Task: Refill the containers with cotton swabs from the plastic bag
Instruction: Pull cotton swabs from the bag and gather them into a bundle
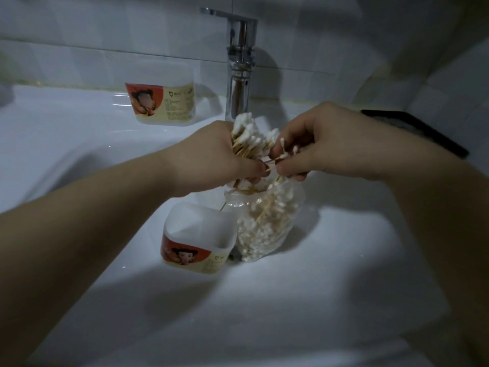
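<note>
Left hand (211,152) fisted round thick swab bundle (251,139); sticks near upright, cotton tips above and below fist. Right hand (325,144) pinches few loose swabs (284,154) just beside bundle. Plastic bag (267,223) directly under both grips. Open container (198,239) below left grip, touching bag; left hand nearer. Second container (161,104) well beyond grips, near tap (239,62).

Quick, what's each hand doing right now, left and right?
Left hand: gripping a bundle of cotton swabs.
Right hand: pinching a few loose swabs.
</note>
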{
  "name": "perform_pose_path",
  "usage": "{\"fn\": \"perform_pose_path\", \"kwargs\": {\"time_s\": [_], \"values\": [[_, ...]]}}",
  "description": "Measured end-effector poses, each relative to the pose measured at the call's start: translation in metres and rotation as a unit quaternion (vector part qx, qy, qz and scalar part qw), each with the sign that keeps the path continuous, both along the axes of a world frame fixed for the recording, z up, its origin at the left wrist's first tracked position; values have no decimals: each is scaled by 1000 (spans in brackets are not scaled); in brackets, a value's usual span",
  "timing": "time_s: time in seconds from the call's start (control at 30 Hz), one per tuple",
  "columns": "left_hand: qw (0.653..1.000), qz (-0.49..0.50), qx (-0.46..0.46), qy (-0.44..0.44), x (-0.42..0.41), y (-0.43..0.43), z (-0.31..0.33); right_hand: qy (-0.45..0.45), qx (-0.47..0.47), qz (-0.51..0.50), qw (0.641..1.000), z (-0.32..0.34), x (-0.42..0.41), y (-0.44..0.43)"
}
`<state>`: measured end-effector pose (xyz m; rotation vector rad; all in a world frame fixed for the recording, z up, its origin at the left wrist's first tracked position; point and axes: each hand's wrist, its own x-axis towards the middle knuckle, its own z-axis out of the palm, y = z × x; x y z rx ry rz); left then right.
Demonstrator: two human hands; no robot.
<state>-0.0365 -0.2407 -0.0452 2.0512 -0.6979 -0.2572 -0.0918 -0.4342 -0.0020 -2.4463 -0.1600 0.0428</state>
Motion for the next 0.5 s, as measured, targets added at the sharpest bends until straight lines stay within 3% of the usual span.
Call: {"fn": "perform_pose_path", "kwargs": {"time_s": [0.2, 0.37, 0.5], "values": [[999, 4, -16, 30, 0, 2, 2, -12, -1, -31, 999, 4, -1, -7], [978, -50, -146, 140, -3, 3, 10, -49, 49, -45, 997, 10, -1, -9], [977, 1, -168, 135, 0, 1, 9, -49, 64, -42, 996, 11, -4, -9]]}}
